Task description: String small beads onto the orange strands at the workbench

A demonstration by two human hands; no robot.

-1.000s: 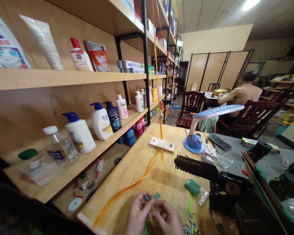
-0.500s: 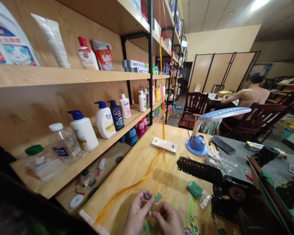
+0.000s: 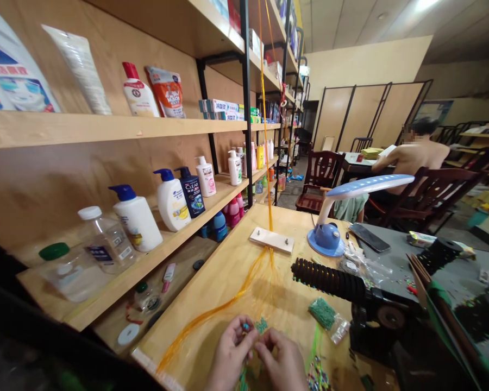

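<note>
My left hand point(image 3: 232, 353) is closed in a pinch, thumb against forefinger, at the front of the wooden table. A tiny blue thing point(image 3: 245, 326) shows at its fingers. My right hand point(image 3: 282, 357) pinches close beside it, the fingertips of both hands almost meeting. Whatever lies in the two pinches is too small to make out. Just beyond the fingertips is a small piece of green beadwork point(image 3: 261, 325), and more green strands point(image 3: 243, 378) show below the hands. Fine orange threads point(image 3: 250, 282) run from a pale screwed-down bar point(image 3: 271, 240) towards the hands, with a thicker bundle curving left.
Right of my hands lie a bag of green beads point(image 3: 323, 313) and loose mixed beads point(image 3: 318, 374). A black ridged roller point(image 3: 330, 279) and a blue lamp point(image 3: 326, 239) stand beyond. Shelves with bottles point(image 3: 173, 201) line the left. A person point(image 3: 418, 152) sits farther back.
My right hand has shifted slightly up and left, bringing its fingertips closer to my left hand's. The view has moved a little. The seated person's arm has moved, and something white shows by it.
</note>
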